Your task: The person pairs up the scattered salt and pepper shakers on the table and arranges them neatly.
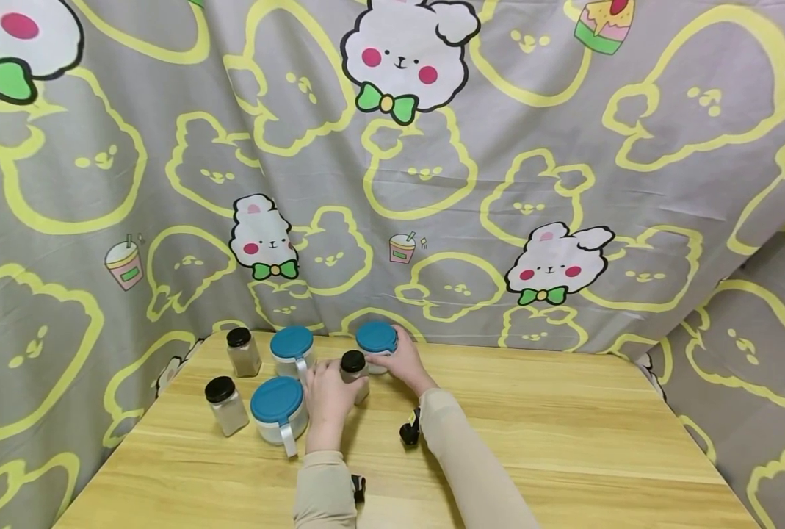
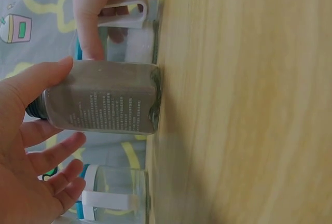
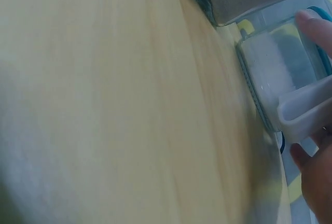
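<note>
My left hand (image 1: 329, 404) pinches a square spice jar (image 2: 104, 97) near its neck between thumb and forefinger, the other fingers spread apart. The spice jar has a black lid (image 1: 353, 361), brownish-grey powder inside and small print on its side. It stands upright, its base at the tabletop. Just behind it, my right hand (image 1: 407, 365) grips a clear seasoning jar (image 3: 270, 66) with a blue lid (image 1: 376, 336) and a white handle (image 3: 306, 110). White grains partly fill this jar. The right fingers are partly hidden behind it.
Left of my hands stand two more blue-lidded jars with white handles, one at the back (image 1: 291, 342) and one nearer (image 1: 277, 401). Farther left are two black-lidded spice jars, a back one (image 1: 243, 354) and a front one (image 1: 227, 408). A patterned curtain (image 1: 432, 184) hangs behind the wooden table (image 1: 564, 441).
</note>
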`<state>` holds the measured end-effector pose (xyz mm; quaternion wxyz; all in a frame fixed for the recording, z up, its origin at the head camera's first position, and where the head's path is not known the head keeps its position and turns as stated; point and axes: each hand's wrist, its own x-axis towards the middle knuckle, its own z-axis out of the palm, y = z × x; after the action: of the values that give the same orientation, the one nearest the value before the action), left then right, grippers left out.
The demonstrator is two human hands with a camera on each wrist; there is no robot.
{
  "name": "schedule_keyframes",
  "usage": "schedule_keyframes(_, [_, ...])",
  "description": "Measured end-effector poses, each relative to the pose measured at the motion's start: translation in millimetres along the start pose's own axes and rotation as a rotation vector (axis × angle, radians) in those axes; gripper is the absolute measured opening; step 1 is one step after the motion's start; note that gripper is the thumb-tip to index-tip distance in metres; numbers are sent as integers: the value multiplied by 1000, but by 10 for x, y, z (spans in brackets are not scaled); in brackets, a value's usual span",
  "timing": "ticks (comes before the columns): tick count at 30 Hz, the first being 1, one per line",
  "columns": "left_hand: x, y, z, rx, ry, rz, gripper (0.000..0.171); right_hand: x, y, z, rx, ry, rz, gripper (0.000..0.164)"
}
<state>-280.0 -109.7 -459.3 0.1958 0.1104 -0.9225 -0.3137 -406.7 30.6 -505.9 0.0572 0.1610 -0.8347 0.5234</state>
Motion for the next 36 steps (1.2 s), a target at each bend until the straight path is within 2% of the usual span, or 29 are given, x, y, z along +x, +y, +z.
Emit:
schedule_keyframes(15, [-7, -11, 28, -6, 16, 7, 52, -62, 25, -27, 19, 36, -6, 86])
schedule_keyframes(23, [-3, -5, 31, 6, 22, 0, 54, -86, 7, -48, 48, 40, -38, 80])
schedule_keyframes(29, [-7, -9, 23, 9, 19, -4, 56, -116, -36, -105, 72, 54, -19, 86])
schedule_keyframes(36, [-4, 18, 15, -12, 36, -12, 52, -134, -75, -211, 63, 76, -38, 86])
